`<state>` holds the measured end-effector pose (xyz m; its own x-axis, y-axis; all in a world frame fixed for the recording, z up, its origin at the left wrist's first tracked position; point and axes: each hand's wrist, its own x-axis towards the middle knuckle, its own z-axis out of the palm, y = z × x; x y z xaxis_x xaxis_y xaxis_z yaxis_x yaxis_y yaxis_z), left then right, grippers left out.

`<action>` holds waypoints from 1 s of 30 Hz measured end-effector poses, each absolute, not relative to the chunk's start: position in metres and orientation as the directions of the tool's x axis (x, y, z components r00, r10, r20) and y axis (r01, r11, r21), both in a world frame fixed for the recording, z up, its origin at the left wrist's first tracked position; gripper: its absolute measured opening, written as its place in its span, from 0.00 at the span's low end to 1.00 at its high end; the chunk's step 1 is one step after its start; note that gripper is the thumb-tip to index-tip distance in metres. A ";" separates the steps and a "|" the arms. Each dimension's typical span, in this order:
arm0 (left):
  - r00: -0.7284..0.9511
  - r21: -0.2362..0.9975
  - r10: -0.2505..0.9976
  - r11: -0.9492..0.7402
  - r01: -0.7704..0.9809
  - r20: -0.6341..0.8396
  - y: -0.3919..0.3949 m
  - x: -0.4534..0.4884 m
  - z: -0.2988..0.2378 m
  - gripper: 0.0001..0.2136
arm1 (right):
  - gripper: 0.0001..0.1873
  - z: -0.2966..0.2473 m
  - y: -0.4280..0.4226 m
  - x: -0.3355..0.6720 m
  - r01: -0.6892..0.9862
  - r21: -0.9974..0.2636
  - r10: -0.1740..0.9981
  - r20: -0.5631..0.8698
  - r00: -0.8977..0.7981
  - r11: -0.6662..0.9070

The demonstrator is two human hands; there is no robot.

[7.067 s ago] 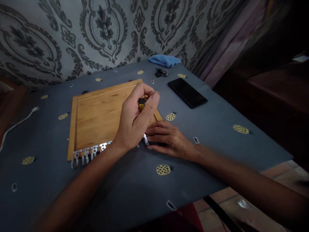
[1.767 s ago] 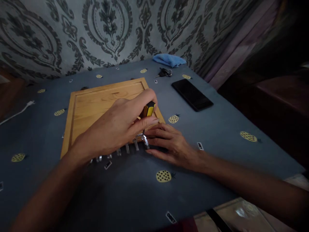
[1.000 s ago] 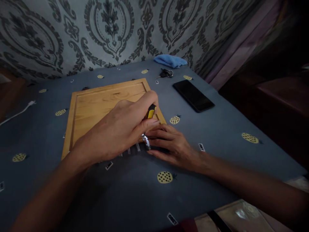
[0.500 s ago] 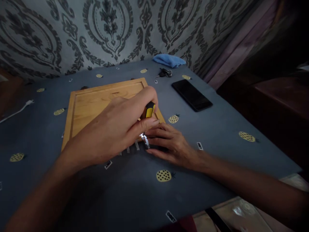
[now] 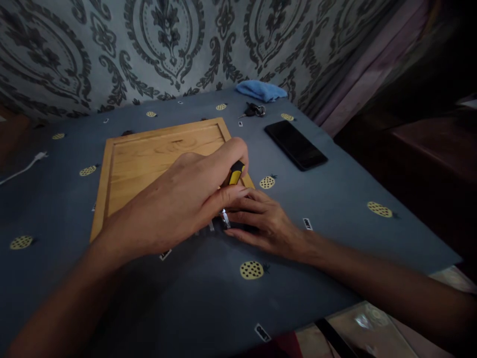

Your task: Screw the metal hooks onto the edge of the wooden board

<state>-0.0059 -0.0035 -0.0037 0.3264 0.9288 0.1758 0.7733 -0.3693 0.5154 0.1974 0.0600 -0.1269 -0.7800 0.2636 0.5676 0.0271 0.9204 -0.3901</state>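
While the left hand (image 5: 188, 191) is wrapped snugly around a yellow-and-black handle (image 5: 236, 172), the right hand (image 5: 268, 221) sits low at the near right corner of the wooden board (image 5: 145, 161), fingertips right by a shiny metal hook (image 5: 225, 219). Can't tell if they're actually pinching it, tbh. The handle's tilted above that same corner, its lower end hidden behind the left thumb. Board's flat on the blue pineapple-print tablecloth (image 5: 298, 286), with a black phone (image 5: 296, 145) off to its right, plus keys (image 5: 255, 110) and a blue cloth (image 5: 261, 90) further back.
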 end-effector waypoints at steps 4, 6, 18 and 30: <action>0.324 0.517 0.933 -0.358 0.777 0.158 -0.004 -0.005 -0.002 0.02 | 0.09 -0.126 0.060 0.198 0.026 -0.392 0.265 0.569 -0.778 0.920; 0.335 0.516 0.932 -0.356 0.779 0.137 -0.004 -0.004 0.001 0.02 | 0.09 -0.125 0.060 0.198 0.032 -0.394 0.269 0.564 -0.780 0.919; 0.394 0.468 0.909 -0.409 0.783 0.136 -0.003 -0.008 0.004 0.03 | 0.09 -0.126 0.060 0.199 0.037 -0.382 0.265 0.564 -0.782 0.923; 0.430 0.494 0.886 -0.455 0.740 0.172 -0.003 -0.013 0.002 0.08 | 0.09 -0.123 0.060 0.198 0.030 -0.384 0.259 0.560 -0.787 0.923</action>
<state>-0.0129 -0.0033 0.0024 0.4299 0.8863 0.1723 0.7405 -0.4553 0.4944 0.1976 0.0601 -0.1228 -0.7871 0.2589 0.5599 0.0302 0.9227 -0.3842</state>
